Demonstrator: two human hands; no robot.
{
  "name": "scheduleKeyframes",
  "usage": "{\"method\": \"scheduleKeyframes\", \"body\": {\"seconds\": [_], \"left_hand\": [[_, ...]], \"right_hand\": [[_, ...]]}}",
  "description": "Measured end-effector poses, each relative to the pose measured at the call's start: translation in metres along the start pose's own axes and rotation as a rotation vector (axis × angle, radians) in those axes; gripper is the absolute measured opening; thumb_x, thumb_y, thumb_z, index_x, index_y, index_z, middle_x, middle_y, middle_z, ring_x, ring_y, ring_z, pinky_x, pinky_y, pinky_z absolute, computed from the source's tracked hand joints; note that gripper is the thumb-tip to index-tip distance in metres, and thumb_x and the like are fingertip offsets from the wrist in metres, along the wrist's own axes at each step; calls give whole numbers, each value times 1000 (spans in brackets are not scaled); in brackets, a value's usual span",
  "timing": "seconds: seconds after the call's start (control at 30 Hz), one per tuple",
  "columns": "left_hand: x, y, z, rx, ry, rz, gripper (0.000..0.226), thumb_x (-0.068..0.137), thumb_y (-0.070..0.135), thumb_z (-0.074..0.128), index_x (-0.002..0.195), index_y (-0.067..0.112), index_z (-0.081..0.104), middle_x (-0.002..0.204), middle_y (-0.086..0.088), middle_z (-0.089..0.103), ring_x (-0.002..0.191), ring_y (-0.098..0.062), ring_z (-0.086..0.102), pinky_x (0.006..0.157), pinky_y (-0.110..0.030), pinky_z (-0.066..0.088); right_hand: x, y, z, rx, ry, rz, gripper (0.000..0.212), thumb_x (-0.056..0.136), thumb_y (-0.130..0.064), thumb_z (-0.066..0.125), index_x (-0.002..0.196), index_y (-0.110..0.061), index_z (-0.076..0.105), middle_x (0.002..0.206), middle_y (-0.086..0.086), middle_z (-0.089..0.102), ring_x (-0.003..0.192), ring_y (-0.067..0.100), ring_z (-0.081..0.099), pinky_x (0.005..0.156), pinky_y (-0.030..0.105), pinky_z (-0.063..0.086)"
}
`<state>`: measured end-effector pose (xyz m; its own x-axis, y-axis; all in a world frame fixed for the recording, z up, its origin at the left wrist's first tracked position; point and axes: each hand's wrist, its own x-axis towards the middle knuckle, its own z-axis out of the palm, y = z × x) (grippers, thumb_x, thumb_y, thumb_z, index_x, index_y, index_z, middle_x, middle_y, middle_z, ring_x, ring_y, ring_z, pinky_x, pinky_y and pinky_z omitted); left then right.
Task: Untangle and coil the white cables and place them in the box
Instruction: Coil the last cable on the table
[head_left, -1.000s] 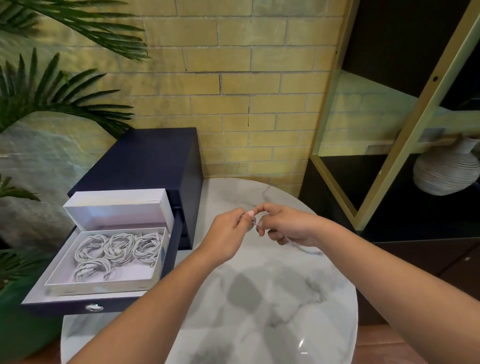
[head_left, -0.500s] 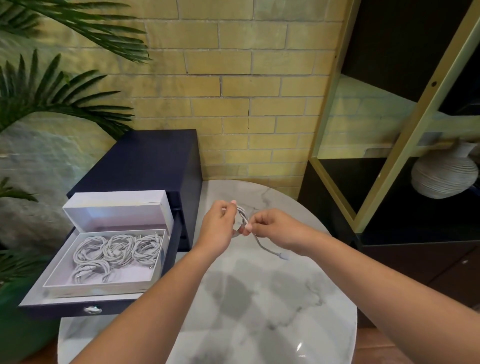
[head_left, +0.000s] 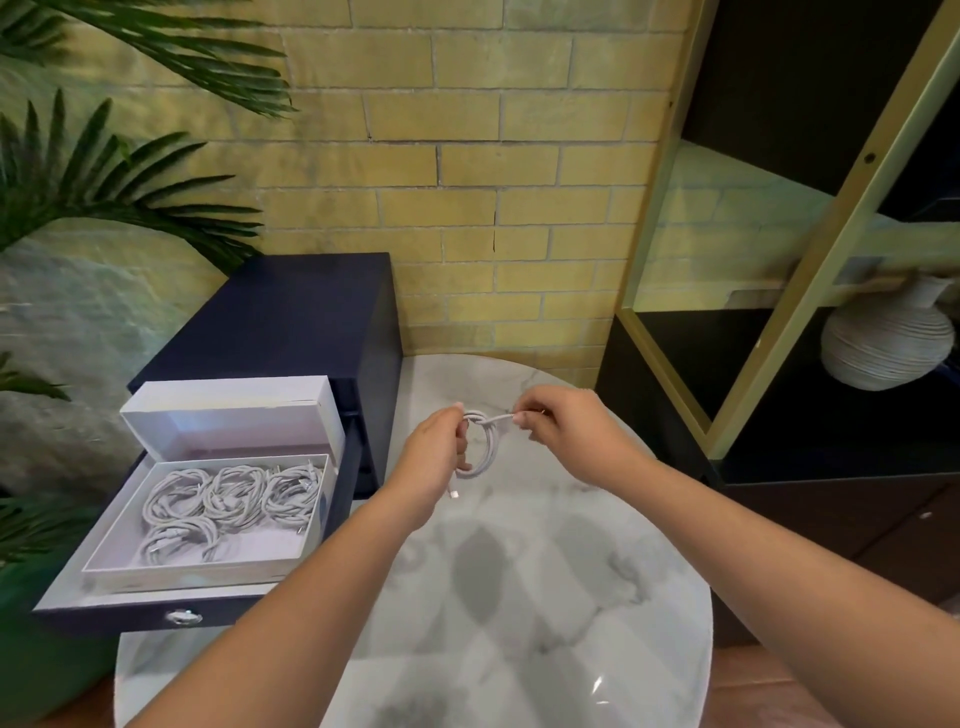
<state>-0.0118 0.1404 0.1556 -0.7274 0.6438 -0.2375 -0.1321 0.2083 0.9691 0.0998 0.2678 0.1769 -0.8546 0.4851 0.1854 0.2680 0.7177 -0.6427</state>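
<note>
- Head view: left hand grips the coiled white cable above the marble tabletop.
- Right hand pinches its loose end.
- Box at left holds four coils.

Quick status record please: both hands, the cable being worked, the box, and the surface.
left hand: grips the coiled loops of the white cable
right hand: pinches the cable's tail, drawn across the top of the coil
white cable: held above the table, one plug hanging below
box: lid open, on the pulled-out drawer
coiled cables: several already in the box
</note>
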Motion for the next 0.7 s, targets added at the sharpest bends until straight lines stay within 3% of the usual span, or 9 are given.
{"method": "scheduleKeyframes", "body": {"seconds": [0.1, 0.2, 0.3, 0.4, 0.53, 0.6, 0.7], "left_hand": [[-7, 2, 3, -88, -85, -23, 24, 96, 33, 54, 75, 21, 52, 58, 7, 29, 52, -11, 28, 60, -26, 30], [-14, 6, 9, -225, -111, -8, 20, 98, 30, 53, 81, 20, 57, 58, 6, 29, 52, -10, 30, 60, -28, 30], [-16, 10, 16, -363, -93, 1, 25, 100, 26, 50, 78, 16, 55, 47, 8, 38, 50, -10, 47, 69, -33, 41], [-13, 7, 18, -428, -65, -13, 26, 100, 28, 51, 77, 16, 56, 51, 5, 34, 57, -13, 44, 68, -29, 48], [-13, 3, 18, -282, -56, 33, 23, 100, 36, 48, 89, 20, 61, 67, 2, 47, 68, -14, 48, 78, -31, 45], [-13, 1, 16, -151, -77, 95, 23, 101, 37, 43, 96, 25, 63, 74, 7, 57, 73, -9, 55, 80, -26, 46], [-9, -5, 13, 63, -39, 161, 30, 101, 43, 39, 112, 26, 61, 95, 5, 63, 87, -9, 59, 83, -26, 47]], "right_hand": [[-3, 5, 10, 149, 106, 32, 14, 92, -25, 62, 95, -12, 62, 85, -3, 65, 80, 11, 61, 73, 26, 51], [-10, 3, 22, 258, 121, 72, 23, 88, -35, 66, 98, -14, 61, 91, -5, 65, 85, 5, 61, 73, 17, 49], [-14, -2, 35, 405, 99, 125, 25, 83, -27, 73, 100, -14, 59, 93, -3, 67, 86, 7, 65, 78, 23, 54], [-11, -5, 38, 502, 95, 194, 17, 84, -21, 70, 97, -14, 61, 91, -2, 70, 85, 9, 68, 78, 28, 54], [-9, -8, 33, 582, 70, 243, 7, 88, -14, 64, 93, -9, 65, 78, -2, 66, 72, 9, 61, 70, 26, 49], [-10, -7, 31, 675, 35, 275, 5, 89, -9, 63, 93, -6, 66, 80, 5, 65, 76, 15, 61, 76, 31, 51], [-12, -6, 29, 864, -19, 329, 5, 91, -3, 59, 94, -4, 63, 86, 13, 65, 81, 21, 65, 78, 25, 55]]}}
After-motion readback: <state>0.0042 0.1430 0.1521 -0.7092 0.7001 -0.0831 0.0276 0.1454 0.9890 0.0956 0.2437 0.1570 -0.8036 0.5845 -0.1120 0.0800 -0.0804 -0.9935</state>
